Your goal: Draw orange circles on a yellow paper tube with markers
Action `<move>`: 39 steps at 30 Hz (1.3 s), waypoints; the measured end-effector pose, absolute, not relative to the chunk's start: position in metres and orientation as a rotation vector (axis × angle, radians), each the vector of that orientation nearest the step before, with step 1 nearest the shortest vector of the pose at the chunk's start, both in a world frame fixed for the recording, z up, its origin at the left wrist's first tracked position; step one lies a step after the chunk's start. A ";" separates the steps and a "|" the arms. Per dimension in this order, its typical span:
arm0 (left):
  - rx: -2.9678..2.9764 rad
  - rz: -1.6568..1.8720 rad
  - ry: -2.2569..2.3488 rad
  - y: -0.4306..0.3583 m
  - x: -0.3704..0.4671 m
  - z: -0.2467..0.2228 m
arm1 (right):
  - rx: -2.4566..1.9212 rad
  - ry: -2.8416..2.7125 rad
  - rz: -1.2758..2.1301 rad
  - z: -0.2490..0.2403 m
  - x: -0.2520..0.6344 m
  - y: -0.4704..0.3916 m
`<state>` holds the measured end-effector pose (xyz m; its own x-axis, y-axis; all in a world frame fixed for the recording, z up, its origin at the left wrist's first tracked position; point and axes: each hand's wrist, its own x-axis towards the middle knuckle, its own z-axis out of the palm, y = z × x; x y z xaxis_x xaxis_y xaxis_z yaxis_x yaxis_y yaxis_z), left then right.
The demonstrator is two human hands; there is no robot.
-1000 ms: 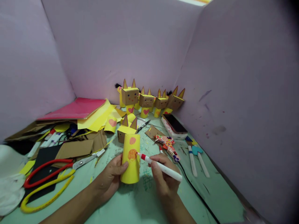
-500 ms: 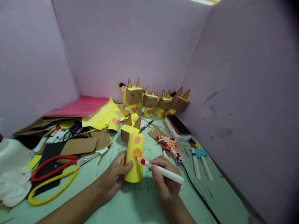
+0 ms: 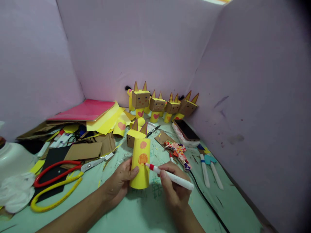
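Head view: left edge chops off a white container [image 3: 16,160].
Scissors [image 3: 83,168]: lying partly over black card [image 3: 54,156].
Left hand [image 3: 121,178]: thumb pressed on the yellow tube [image 3: 141,173]'s front; other fingers mostly tucked behind, so can't tell how they sit.
Yellow tube: held roughly upright between both hands, blocking part of a cardboard head [image 3: 137,133].
Right hand [image 3: 177,194]: thumb and index pinching a white marker [image 3: 175,178], other fingers hard to make out; can't tell if its tip's touching the tube.
Black cord [image 3: 206,203]: runs off the bottom.

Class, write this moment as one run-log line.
left hand: holds yellow tube | right hand: holds marker | tip: near orange patch's lower edge
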<state>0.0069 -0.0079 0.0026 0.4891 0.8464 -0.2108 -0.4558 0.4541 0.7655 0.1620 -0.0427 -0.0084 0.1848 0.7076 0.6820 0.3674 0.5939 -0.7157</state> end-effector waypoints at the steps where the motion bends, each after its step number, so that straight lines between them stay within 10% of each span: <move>1: 0.697 0.874 0.648 -0.008 0.007 0.003 | -0.997 -1.393 0.315 -0.009 0.162 -0.043; 39: 0.646 0.878 0.635 -0.008 0.007 0.004 | -1.066 -1.329 0.393 -0.006 0.158 -0.044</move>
<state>0.0065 -0.0077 0.0038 0.4867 0.8423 -0.2315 -0.4841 0.4806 0.7312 0.1583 -0.0441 -0.0057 0.2606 0.7666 0.5869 0.3236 0.5033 -0.8012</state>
